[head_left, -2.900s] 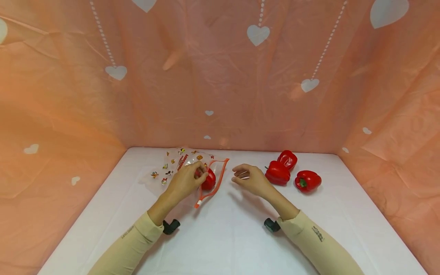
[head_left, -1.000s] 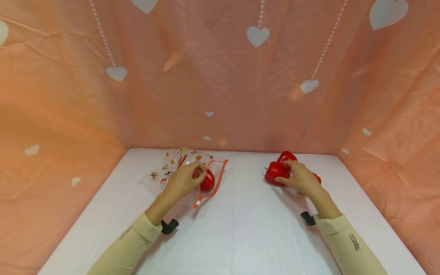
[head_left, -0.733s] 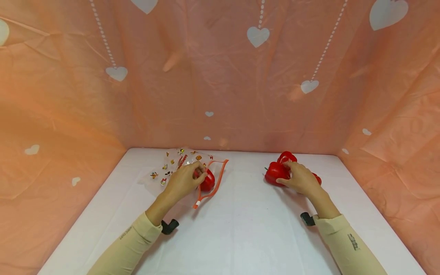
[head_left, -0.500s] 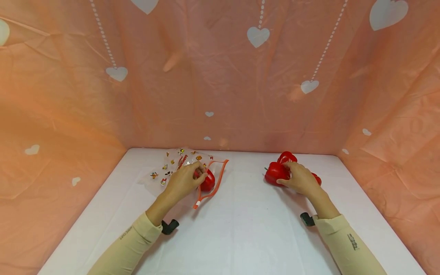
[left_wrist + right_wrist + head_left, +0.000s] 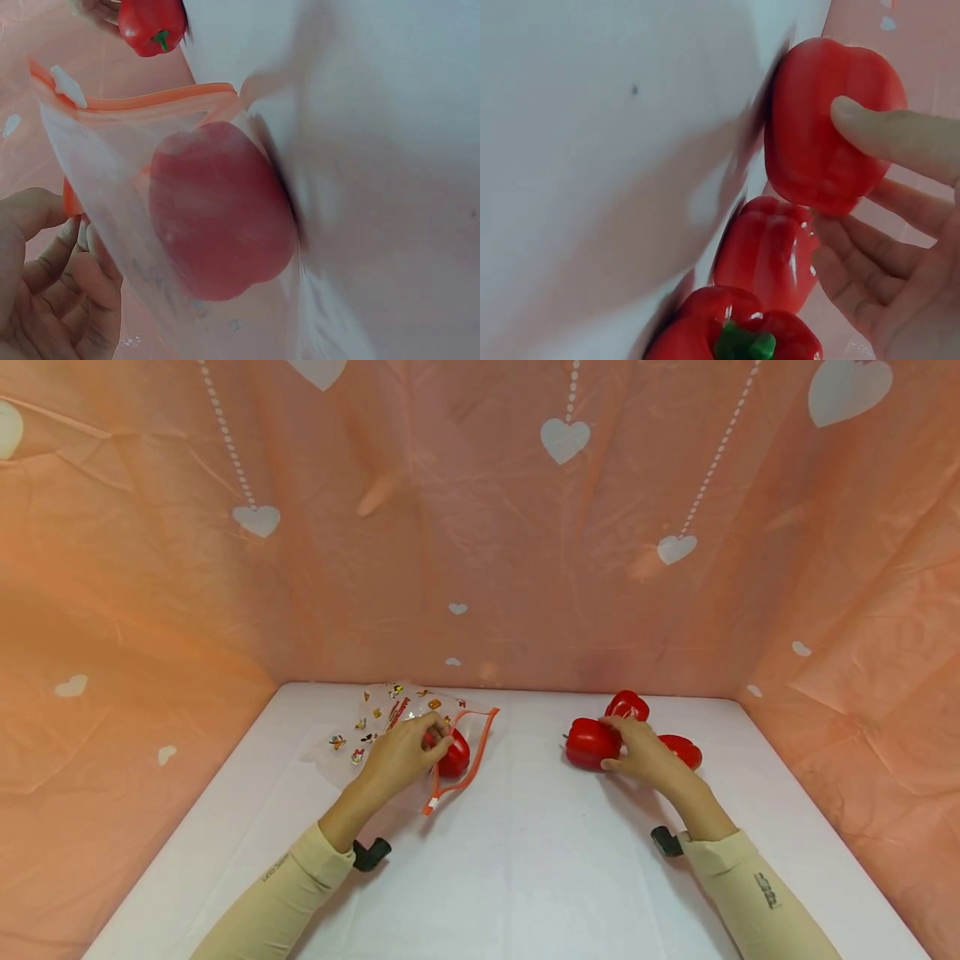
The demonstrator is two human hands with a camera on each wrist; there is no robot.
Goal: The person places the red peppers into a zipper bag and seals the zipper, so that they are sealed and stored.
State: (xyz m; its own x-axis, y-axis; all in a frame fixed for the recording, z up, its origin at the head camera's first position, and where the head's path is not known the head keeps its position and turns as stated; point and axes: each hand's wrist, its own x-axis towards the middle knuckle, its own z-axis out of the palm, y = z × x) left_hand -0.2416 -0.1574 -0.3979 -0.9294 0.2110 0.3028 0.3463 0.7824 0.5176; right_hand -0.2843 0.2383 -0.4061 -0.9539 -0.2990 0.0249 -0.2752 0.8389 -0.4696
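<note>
In the head view my left hand (image 5: 405, 752) is at a clear printed zip bag (image 5: 352, 727) lying on the table. The left wrist view shows its thumb and fingers pinching the bag's orange zip edge (image 5: 73, 199), with the mouth parted. One red bell pepper (image 5: 221, 214) lies inside, near the opening. My right hand (image 5: 645, 756) grips another red bell pepper (image 5: 591, 745), its thumb on the near side and its fingers on the far side. The right wrist view shows that pepper (image 5: 810, 127) at or just above the table; I cannot tell which.
Two more red bell peppers stand close to my right hand, one behind it (image 5: 627, 703) and one to its right (image 5: 684, 752). An orange sheet with pale hearts (image 5: 480, 568) walls in the white table (image 5: 480, 877) at the back and sides.
My right hand went from mid-table to the peppers and took hold of one. In the last half second, hand and pepper have shifted slightly left. My left hand stays at the bag.
</note>
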